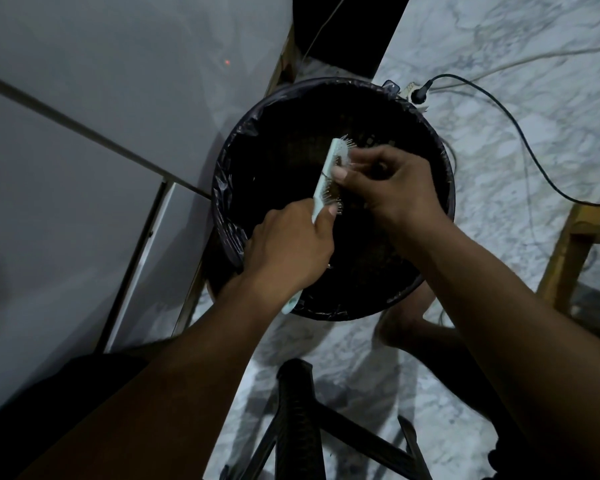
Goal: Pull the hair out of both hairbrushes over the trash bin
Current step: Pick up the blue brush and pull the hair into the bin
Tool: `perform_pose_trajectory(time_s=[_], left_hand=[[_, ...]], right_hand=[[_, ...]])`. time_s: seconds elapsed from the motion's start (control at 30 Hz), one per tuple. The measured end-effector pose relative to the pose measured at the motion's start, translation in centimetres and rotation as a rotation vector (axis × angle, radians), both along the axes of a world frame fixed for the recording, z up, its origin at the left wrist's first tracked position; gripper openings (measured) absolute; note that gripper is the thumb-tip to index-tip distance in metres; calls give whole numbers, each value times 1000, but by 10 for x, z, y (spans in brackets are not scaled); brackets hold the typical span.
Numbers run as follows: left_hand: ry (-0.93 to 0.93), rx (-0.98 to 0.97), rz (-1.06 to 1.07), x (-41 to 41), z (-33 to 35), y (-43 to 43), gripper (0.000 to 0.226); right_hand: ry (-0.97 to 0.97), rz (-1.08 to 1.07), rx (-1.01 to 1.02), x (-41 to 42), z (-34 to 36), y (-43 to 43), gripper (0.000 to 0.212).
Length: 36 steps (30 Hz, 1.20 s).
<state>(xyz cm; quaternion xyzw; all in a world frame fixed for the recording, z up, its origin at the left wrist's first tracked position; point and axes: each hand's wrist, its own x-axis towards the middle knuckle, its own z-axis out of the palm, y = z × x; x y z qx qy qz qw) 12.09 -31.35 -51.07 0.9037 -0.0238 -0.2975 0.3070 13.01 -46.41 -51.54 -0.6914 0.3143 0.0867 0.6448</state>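
A dark stool frame (297, 420) stands on the marble floor (534, 140) nearest me, between my forearms. My left hand (288, 247) is wrapped tight around the pale hairbrush (326, 178) handle, holding it tilted over the middle of the black-lined trash bin (445, 188). My right hand (392, 188) pinches at the hair (333, 195) caught in the bristles. A black cable (520, 133) trails beyond the bin's far rim.
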Motion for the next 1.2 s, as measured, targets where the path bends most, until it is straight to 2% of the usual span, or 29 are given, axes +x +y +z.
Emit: perform_pose_trajectory(time_s=[0.07,0.13,0.2,0.3,0.37,0.43,0.53,0.6,0.7,0.8,0.87,0.97,1.07,1.2], left_hand=[[-26,34,-29,-1,0,0,37],[-57,68,-49,-1,1,0,37],[-88,74,-26,0,2,0,38],[-98,53,31,2,2,1,42],[-81,50,39,2,1,1,43],[-73,50,32,2,0,1,42],[-63,48,24,2,0,1,43],[-61,35,23,2,-1,1,46],[-56,-5,22,2,0,0,46],[-43,-6,39,4,-1,1,41],[-28,11,77,5,-4,4,41],[-38,15,113,7,-4,6,44],[-52,21,83,7,-2,4,44],[-60,-28,13,5,-1,3,42]], right_hand=[[34,32,-160,-2,-3,-1,19],[67,30,-202,-2,-4,-3,19],[70,-78,-60,1,-1,-2,22],[87,-345,310,9,5,-2,25],[127,-340,406,11,6,-3,26],[149,-189,379,8,7,-1,24],[145,-15,179,2,6,4,40],[104,-40,91,2,7,3,29],[111,-174,157,3,8,0,13],[154,-286,231,5,6,0,9],[189,-355,180,8,4,-7,10],[290,-202,13,9,2,-17,5],[353,-77,16,5,0,-11,26],[315,-83,124,7,2,-7,42]])
